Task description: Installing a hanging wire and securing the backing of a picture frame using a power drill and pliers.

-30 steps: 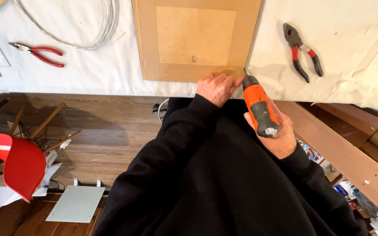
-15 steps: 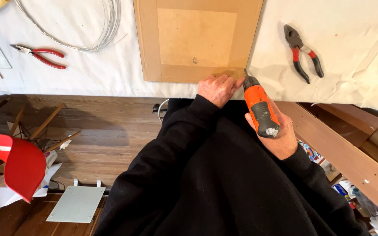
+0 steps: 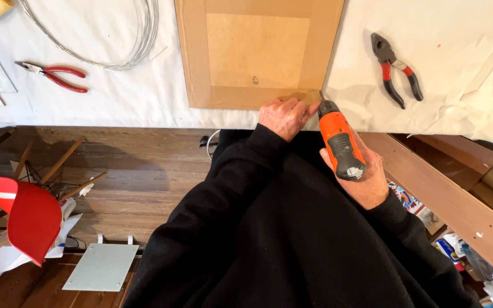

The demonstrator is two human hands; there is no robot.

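We look down at a white-covered table (image 3: 115, 108). Our right hand (image 3: 366, 182) grips an orange and grey cordless screwdriver (image 3: 340, 140), its tip touching the near right corner of a brown fibreboard frame back (image 3: 258, 54). Our left hand (image 3: 285, 117), fingers curled, presses that edge. Red-handled pliers (image 3: 396, 68) lie to the right, well apart.

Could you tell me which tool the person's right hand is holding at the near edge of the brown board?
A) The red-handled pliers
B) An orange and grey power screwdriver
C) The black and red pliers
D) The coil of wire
B: the right hand grips the orange and grey power screwdriver, its tip at the near right corner of the brown board, while the left hand rests on that edge; both pairs of pliers lie untouched on the white cloth.
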